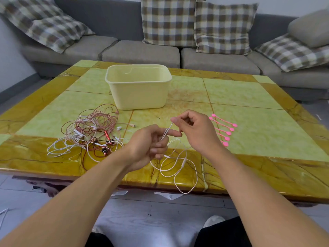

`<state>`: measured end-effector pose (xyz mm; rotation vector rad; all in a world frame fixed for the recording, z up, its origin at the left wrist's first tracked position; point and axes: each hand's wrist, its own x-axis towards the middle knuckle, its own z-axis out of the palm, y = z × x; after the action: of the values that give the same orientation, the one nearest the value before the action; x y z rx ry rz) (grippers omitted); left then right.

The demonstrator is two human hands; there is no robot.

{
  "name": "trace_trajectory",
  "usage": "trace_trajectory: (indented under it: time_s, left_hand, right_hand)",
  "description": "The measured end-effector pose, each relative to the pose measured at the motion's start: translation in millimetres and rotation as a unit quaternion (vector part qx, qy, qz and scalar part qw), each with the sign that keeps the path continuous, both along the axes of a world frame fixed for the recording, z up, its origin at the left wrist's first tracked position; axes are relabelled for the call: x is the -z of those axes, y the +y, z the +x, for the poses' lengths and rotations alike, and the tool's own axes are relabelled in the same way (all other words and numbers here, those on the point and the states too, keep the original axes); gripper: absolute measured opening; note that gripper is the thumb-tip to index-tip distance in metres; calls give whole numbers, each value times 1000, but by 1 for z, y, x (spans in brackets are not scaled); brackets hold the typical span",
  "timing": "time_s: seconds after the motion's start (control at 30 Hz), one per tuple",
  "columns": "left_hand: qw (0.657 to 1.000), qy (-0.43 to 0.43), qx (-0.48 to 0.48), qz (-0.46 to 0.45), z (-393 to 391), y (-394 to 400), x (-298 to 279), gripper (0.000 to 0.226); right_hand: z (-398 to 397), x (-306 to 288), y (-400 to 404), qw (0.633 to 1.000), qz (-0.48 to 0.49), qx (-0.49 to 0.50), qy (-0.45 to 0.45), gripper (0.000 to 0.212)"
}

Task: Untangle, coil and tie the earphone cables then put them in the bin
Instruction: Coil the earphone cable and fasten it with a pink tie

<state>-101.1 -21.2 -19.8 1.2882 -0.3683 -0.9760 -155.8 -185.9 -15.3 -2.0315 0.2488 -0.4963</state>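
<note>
Coiling one earphone cable. My left hand (151,145) curls its fingers round the pale pink cable (178,168), forefinger stretched out as a peg for the winding. My right hand (192,129) pinches the same cable between thumb and forefinger just above that peg, keeping the short stretch between the hands taut so each turn lies flat. The slack hangs in loose loops over the near edge of the worktop (249,97), free of the rest. The tangle of other cables (89,132), pink, white and dark red, lies to my left, well apart, so it cannot catch the one in hand. The pink ties (223,129) lie in a row just beside my right hand, ready for binding. The cream bin (138,93) stands open behind, nothing visible inside it.
</note>
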Motion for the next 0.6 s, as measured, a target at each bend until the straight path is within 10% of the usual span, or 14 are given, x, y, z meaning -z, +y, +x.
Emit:
trace_trajectory:
  time_s: [0.37, 0.6]
  left_hand:
    - [988, 92, 90, -91, -4, 7, -8, 36]
    - [953, 157, -82, -246, 5, 5, -12, 44]
  right_hand:
    - [2, 10, -3, 997, 64, -13, 45, 11]
    - [-8, 7, 13, 973, -46, -142, 174, 36]
